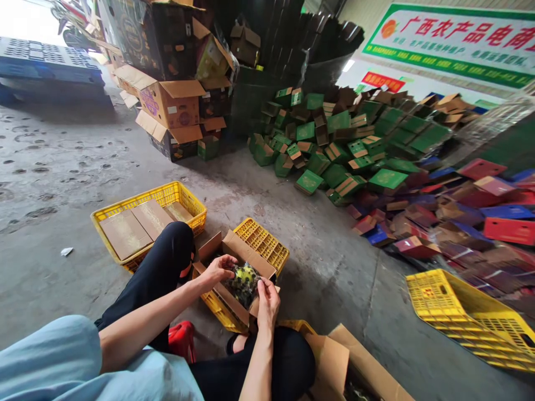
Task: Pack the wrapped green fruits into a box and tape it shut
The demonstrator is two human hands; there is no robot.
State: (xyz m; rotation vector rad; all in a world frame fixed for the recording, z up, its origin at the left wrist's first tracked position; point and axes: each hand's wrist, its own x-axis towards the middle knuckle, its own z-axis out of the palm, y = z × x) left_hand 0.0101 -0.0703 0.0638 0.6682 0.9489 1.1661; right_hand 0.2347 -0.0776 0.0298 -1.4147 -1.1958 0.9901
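Note:
A crinkled see-through bag (244, 281) with yellow-green and dark contents is between my hands; the kind of contents I cannot make out. My left hand (220, 269) pinches its left edge, fingers closed. On the other edge, my right hand (268, 301) grips with thumb and fingers together. Both hands are over an open cardboard box (238, 243), its flaps spread. Dark items show partly inside, beneath the bag. The box rests on a yellow plastic crate (267, 243) between my knees.
To the left, a yellow crate (190, 210) holds closed cardboard boxes (126, 234). Another open carton (334, 362) stands by my right knee. A yellow crate (438, 295) lies at right. Piled green boxes (309, 181) and red boxes (507, 229) cover the floor beyond; stacked cartons (171, 106) stand behind.

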